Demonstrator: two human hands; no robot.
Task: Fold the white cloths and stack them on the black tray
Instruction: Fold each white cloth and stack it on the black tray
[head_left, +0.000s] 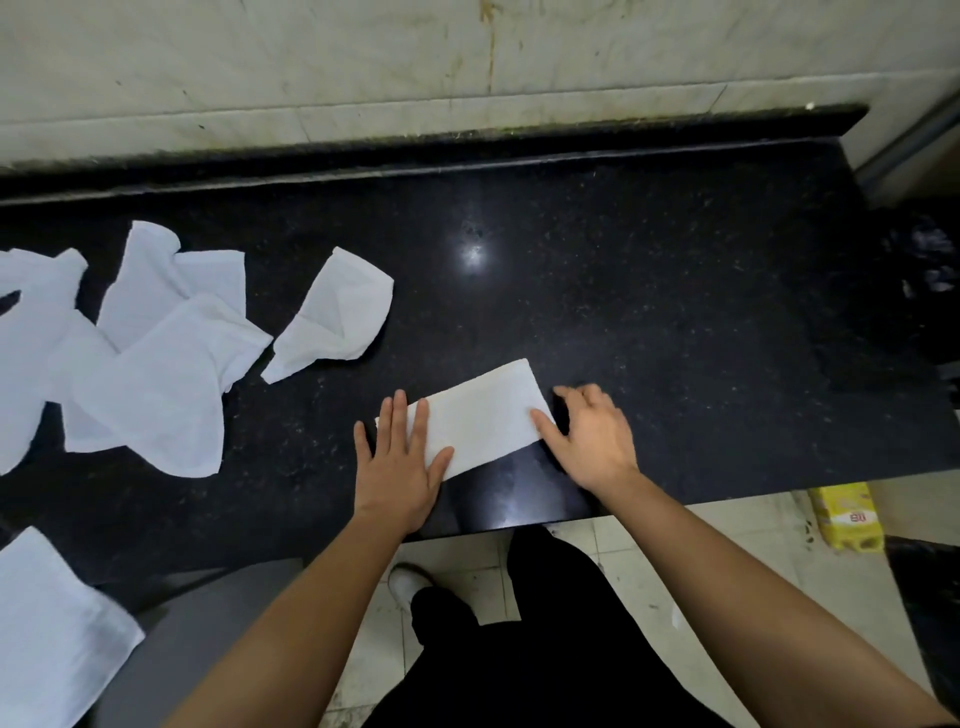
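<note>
Folded cloth (483, 415): white, oblong, lying flat on the black counter (649, 312) near its front edge.
Left hand (400, 467): pressed flat on the folded cloth's left end, fingers straight and together.
Right hand (592, 441): at the folded cloth's right end, thumb resting on its corner, fingers loosely spread on the counter, gripping nothing.
Crumpled cloth (337, 317): left of the folded cloth and farther back, apart from it.
Heap of loose cloths (156, 374): farther left.
Yellow pack (847, 514): on the floor, right of the folded cloth and below it.
</note>
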